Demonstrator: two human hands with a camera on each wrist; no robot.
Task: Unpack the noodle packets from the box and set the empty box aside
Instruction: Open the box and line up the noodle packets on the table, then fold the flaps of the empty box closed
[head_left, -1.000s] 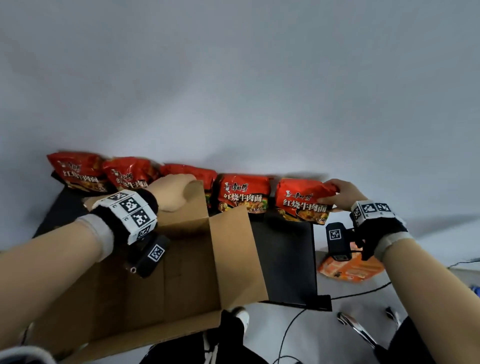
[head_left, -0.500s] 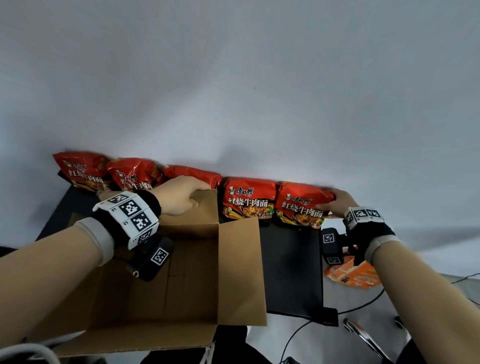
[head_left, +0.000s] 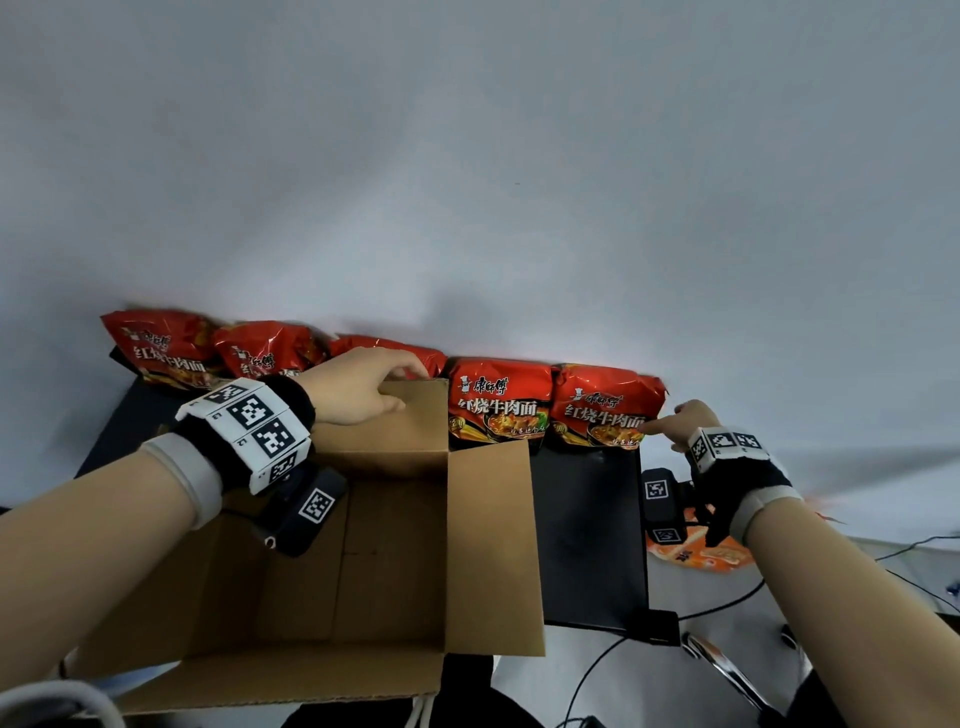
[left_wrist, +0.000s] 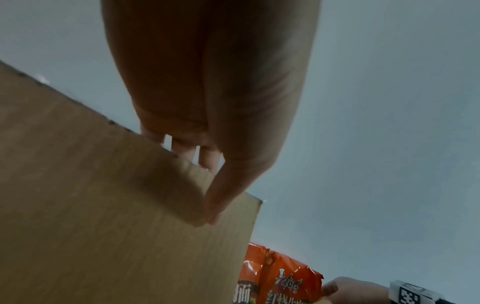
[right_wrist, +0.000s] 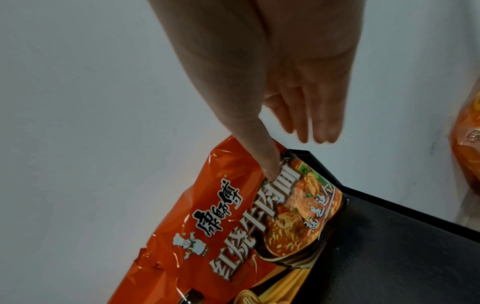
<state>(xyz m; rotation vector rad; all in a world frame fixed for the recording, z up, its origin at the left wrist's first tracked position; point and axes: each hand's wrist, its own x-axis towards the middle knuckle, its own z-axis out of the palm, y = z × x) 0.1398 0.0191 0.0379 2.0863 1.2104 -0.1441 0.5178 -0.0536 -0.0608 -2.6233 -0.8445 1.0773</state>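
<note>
An open brown cardboard box (head_left: 363, 545) stands on the black table (head_left: 592, 540) with nothing visible inside. My left hand (head_left: 363, 389) grips the box's far flap (left_wrist: 116, 205), thumb on the inner face and fingers behind it. Several red noodle packets lean in a row against the white wall. The rightmost packet (head_left: 602, 405) stands at the table's far right corner. My right hand (head_left: 680, 423) is beside it with straight fingers, and only the thumb tip (right_wrist: 271, 172) touches the packet's front (right_wrist: 233, 226).
An orange packet (head_left: 701, 551) lies on the floor to the right of the table. Cables and a chair base (head_left: 727, 670) lie on the floor near the table's right front corner. The white wall (head_left: 467, 182) runs directly behind the packets.
My right hand pushed the rightmost packet left against its neighbour, then let go and straightened its fingers. My left hand's fingers slid further over the far flap.
</note>
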